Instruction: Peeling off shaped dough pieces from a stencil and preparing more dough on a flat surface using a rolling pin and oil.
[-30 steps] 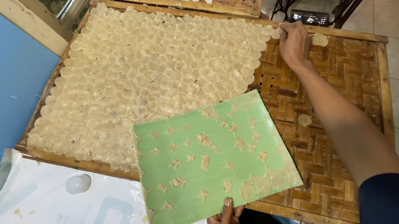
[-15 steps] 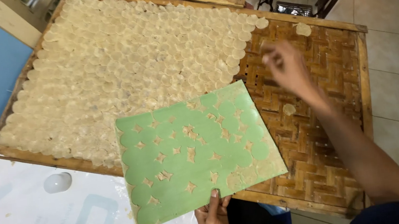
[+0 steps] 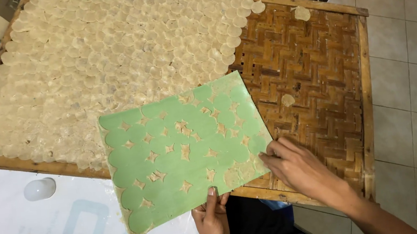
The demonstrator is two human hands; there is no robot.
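a green sheet [image 3: 181, 151], dotted with pale dough scraps, is held over the woven bamboo tray [image 3: 317, 69]. its near edge is pinched by the left hand [image 3: 213, 219]; its right corner is pinched by the right hand [image 3: 296, 167]. the tray's left part is filled with overlapping pale dough rounds [image 3: 109, 60].

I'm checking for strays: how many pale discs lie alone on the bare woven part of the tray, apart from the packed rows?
2. One disc lies near the woven tray's far edge; the other disc lies mid-weave, just beyond the green board. The right hand may hide more.
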